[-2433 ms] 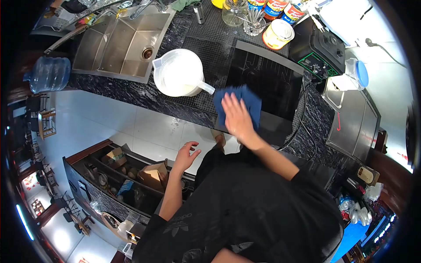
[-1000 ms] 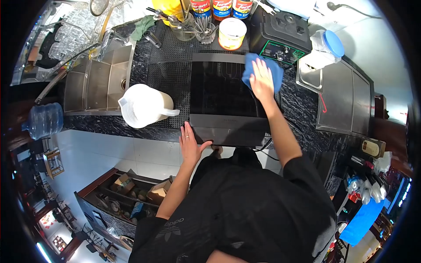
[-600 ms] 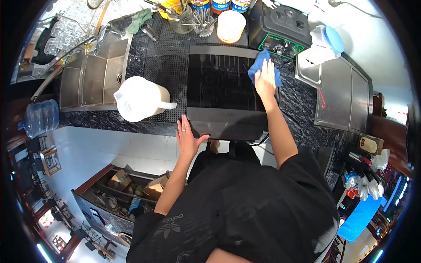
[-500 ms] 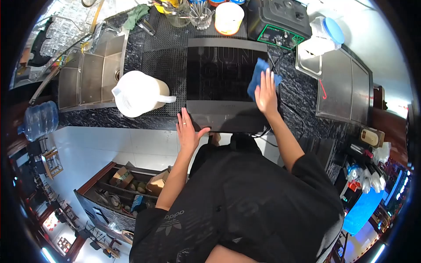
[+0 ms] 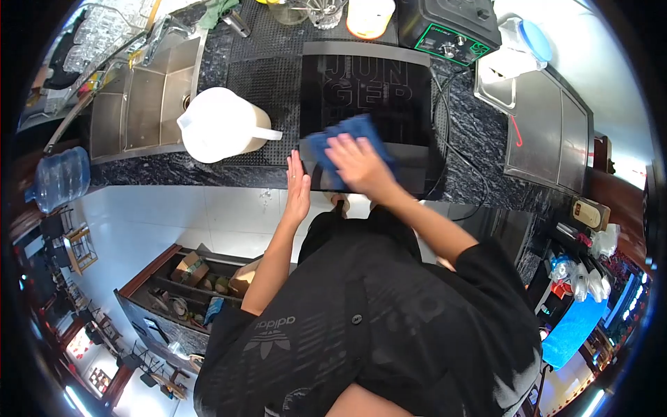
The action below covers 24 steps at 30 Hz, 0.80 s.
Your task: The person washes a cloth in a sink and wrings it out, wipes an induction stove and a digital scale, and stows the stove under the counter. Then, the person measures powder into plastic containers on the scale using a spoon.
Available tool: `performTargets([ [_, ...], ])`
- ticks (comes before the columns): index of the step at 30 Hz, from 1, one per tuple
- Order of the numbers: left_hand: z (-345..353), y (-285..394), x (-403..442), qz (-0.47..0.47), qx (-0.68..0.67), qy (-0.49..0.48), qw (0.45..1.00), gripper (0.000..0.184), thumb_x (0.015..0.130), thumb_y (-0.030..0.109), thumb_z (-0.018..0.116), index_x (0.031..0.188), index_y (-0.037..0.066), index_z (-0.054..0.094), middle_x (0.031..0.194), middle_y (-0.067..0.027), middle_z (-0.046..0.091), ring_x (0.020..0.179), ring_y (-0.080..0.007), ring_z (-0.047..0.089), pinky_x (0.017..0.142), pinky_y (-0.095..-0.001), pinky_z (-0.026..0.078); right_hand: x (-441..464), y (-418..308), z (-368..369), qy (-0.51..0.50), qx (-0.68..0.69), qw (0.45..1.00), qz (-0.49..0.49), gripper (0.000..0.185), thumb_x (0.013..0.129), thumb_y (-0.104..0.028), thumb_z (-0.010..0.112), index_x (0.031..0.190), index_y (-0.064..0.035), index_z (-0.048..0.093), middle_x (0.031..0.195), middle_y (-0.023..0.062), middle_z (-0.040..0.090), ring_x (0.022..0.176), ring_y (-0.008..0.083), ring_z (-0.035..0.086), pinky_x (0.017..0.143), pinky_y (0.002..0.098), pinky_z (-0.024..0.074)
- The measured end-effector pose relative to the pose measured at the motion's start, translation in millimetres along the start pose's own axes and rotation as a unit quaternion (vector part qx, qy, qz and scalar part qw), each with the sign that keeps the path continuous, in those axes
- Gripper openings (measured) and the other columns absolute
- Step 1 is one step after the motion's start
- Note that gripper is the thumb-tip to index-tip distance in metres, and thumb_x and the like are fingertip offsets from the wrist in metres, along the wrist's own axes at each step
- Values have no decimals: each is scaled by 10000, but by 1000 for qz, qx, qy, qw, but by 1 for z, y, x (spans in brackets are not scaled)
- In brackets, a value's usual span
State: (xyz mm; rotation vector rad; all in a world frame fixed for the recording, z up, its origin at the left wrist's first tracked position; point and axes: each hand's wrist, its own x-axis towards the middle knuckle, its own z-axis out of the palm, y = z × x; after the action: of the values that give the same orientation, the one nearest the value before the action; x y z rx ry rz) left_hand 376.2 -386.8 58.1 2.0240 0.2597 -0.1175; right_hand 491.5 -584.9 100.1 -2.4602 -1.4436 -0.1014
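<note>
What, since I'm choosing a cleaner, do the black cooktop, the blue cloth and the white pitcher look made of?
Black cooktop: probably glossy glass, as it looks smooth and reflective. Blue cloth: matte fabric, judging by its soft folds; perhaps microfibre, but the weave is too small to tell. White pitcher: likely smooth plastic, since its body and handle look moulded alike.

The right grip [image 5: 361, 167], a bare hand laid flat, covers part of a blue cloth [image 5: 361, 125] at the near side of a glossy black panel [image 5: 368, 83] on the counter [image 5: 479, 139]. The left grip [image 5: 297, 189], fingers straight, is at the panel's near-left corner; contact is unclear. Leftward stands a white pitcher [image 5: 219, 125], handle toward the panel.
</note>
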Motion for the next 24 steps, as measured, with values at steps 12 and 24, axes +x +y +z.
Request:
performTargets([
  [12, -19, -9, 8, -68, -342, -31, 937, 837, 953, 654, 71, 1508, 35, 171, 1599, -102, 52, 1473, -244, -37, 1171, -400, -43, 23, -18, 15, -68, 39, 994, 82, 575, 853, -174, 555, 1394, -32, 423, 1507, 141, 340, 1408, 309, 289, 1127, 492, 235],
  [24, -26, -13, 9, -82, -407, -26, 909, 817, 964, 640, 84, 1488, 42, 269, 1557, -111, 228, 1441, -239, 186, 1179, -368, 86, -34, -42, 11, -52, 74, 996, 25, 477, 830, -122, 510, 1300, -42, 528, 1442, 115, 442, 1372, 248, 370, 1114, 458, 267],
])
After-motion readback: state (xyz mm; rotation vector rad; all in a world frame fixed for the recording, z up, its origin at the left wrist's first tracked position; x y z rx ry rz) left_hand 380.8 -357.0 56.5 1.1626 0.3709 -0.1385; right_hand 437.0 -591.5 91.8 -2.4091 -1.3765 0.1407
